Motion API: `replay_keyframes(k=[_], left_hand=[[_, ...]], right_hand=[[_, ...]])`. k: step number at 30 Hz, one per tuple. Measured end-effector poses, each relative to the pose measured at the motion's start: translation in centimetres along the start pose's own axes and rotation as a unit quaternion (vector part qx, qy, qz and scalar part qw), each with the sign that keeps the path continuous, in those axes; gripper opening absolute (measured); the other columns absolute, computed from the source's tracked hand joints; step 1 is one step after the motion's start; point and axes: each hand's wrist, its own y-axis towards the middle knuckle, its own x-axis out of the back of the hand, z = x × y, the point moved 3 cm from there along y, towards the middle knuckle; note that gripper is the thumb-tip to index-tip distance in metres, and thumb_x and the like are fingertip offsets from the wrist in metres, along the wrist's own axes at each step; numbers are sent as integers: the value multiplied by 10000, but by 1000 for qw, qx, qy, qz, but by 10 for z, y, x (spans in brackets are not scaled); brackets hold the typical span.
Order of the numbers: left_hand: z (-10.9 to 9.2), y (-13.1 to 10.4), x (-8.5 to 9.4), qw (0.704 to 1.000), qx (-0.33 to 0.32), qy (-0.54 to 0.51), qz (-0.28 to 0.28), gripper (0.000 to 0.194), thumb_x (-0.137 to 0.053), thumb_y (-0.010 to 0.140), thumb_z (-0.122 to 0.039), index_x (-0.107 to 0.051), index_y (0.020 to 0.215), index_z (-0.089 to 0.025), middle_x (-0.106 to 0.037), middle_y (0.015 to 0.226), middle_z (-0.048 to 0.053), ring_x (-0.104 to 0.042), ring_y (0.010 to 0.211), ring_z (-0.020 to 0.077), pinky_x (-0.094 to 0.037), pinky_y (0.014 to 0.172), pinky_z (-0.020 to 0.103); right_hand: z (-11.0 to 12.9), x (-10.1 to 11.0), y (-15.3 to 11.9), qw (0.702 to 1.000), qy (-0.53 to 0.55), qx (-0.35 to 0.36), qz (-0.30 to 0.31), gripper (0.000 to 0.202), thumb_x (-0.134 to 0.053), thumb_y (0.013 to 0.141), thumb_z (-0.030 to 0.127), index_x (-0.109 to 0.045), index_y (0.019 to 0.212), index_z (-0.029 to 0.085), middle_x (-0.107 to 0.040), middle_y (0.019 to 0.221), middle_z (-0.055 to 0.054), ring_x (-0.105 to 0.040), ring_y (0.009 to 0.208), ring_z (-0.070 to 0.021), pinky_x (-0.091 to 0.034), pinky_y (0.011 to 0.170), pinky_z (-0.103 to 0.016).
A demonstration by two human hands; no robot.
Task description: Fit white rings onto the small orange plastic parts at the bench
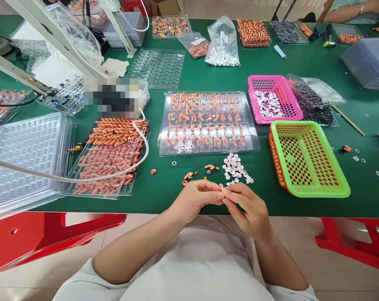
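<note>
My left hand (197, 198) and my right hand (248, 207) meet at the fingertips over the table's front edge. Both are closed in a pinch around something tiny, mostly hidden; a bit of white shows between the fingers. Just behind them lies a pile of small white discs (235, 166). Orange curved parts with dark and yellow ends (210, 167) rest left of the pile. Farther back, a clear tray (252, 140) holds rows of similar orange parts, with white rings (183, 145) heaped on its front left.
A green basket (341, 184) stands at right, a pink basket (299, 113) with white pieces behind it. At left are a tray of orange shells (109, 161), stacked clear trays (26, 150) and a white cable (126, 169). A person's arm (343, 12) shows at the far right.
</note>
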Motion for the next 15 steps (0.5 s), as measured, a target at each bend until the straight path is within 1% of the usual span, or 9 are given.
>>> replay_keyframes(k=[2, 4, 7, 9, 12, 15], left_hand=[[1, -1, -1, 1000, -17, -4, 5, 193, -897, 600, -183, -760, 730, -146, -745, 811, 27, -704, 684, 136, -582, 713, 269], [1, -4, -2, 999, -43, 4, 16, 170, -886, 617, -169, -762, 732, -155, -745, 796, 23, -701, 677, 133, -579, 715, 270], [0, -9, -4, 994, -102, 35, 24, 137, -865, 646, -141, -770, 739, -175, -756, 805, 27, -707, 752, 143, -576, 753, 263], [-3, -13, -4, 986, -155, 64, 19, 117, -848, 666, -124, -773, 732, -186, -760, 811, 28, -704, 795, 147, -576, 772, 256], [-7, -19, -5, 967, -222, 123, 12, 106, -814, 701, -102, -770, 745, -188, -758, 799, 30, -696, 804, 150, -579, 785, 259], [-8, -23, -6, 957, -244, 159, 17, 113, -789, 727, -88, -737, 766, -180, -758, 823, 34, -700, 822, 156, -584, 793, 265]], right_hand=[[-1, 0, -2, 999, 30, -25, -10, 445, -599, 860, -11, -644, 1209, 261, -654, 1055, -71, -650, 944, -189, -583, 761, -319], [-3, -2, -4, 995, 71, -69, -27, 409, -598, 871, 2, -670, 1166, 277, -662, 1040, -55, -655, 929, -179, -583, 758, -305], [-6, -7, -10, 976, 143, -149, -70, 323, -609, 888, 58, -685, 1110, 279, -653, 1015, -46, -660, 896, -176, -586, 754, -309], [-7, -12, -13, 963, 177, -184, -90, 274, -621, 893, 100, -687, 1093, 276, -638, 1002, -47, -655, 881, -177, -586, 737, -311], [-8, -16, -17, 960, 184, -185, -98, 275, -630, 891, 115, -704, 1091, 289, -638, 985, -46, -641, 890, -180, -571, 719, -302], [-8, -17, -19, 966, 173, -162, -107, 336, -636, 878, 82, -711, 1115, 308, -649, 979, -44, -632, 898, -179, -556, 722, -302]])
